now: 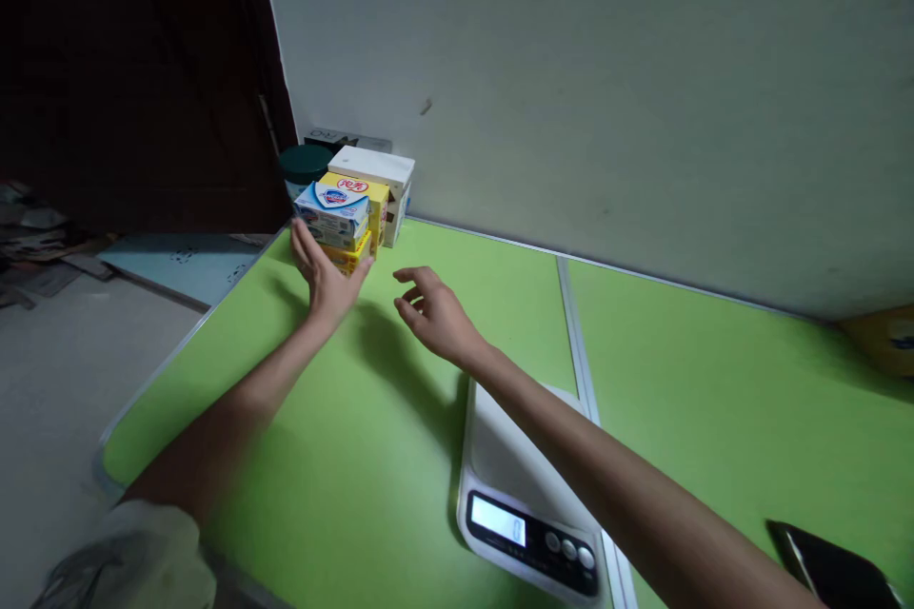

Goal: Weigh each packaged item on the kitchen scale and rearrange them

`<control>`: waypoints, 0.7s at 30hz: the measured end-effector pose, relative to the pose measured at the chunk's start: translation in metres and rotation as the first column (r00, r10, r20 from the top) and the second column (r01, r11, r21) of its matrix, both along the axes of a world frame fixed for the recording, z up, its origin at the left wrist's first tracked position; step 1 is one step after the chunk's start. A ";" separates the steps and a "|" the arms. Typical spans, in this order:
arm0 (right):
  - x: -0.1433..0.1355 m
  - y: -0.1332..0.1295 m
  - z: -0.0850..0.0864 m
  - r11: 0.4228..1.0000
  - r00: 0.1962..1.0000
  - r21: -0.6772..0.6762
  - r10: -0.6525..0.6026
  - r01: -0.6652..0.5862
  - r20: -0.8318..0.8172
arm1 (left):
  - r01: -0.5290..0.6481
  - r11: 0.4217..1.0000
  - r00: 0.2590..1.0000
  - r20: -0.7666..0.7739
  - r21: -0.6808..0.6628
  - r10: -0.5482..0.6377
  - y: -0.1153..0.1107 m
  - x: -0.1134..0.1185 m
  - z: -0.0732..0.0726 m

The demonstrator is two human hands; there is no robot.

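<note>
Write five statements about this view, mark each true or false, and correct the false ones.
1. The left hand is at the blue-and-white box. True.
2. The blue-and-white box is at the bottom of its stack. False: it lies on top of a yellow box.
3. The scale has a lit display. True.
4. The right hand is gripping the scale. False: it is apart from it, with nothing seen in its grasp.
5. A dark green lid shows left of the white box. True.

Homelike room: dark door (143,67), table (335,495)
</note>
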State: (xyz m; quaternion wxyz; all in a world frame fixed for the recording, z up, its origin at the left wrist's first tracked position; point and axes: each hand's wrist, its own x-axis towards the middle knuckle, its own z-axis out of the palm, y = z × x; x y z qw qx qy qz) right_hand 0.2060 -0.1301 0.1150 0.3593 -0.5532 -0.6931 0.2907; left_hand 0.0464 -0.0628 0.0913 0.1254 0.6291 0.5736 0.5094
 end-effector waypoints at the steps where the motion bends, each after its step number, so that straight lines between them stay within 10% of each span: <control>1: 0.004 -0.007 0.001 1.000 1.000 -0.025 0.008 -0.009 -0.008 | 0.057 0.998 0.997 -0.045 0.019 -0.056 -0.015 0.001 -0.006; 5: 0.023 -0.042 0.005 0.989 0.996 -0.122 0.087 -0.089 -0.016 | 0.404 0.912 0.886 -0.219 -0.068 -0.408 -0.080 0.011 -0.019; 9: 0.050 -0.087 0.020 0.985 0.990 -0.110 0.141 -0.137 0.028 | 0.707 0.667 0.652 -0.148 -0.235 -0.743 -0.126 0.038 -0.002; 16: 0.128 -0.179 0.057 0.996 0.991 -0.086 -0.006 -0.006 -0.135 | 0.837 0.416 0.427 -0.051 -0.355 -0.903 -0.171 0.112 0.049; 21: 0.205 -0.239 0.045 0.989 0.918 -0.105 -0.137 0.105 -0.371 | 0.878 0.203 0.241 0.034 -0.434 -0.970 -0.201 0.200 0.059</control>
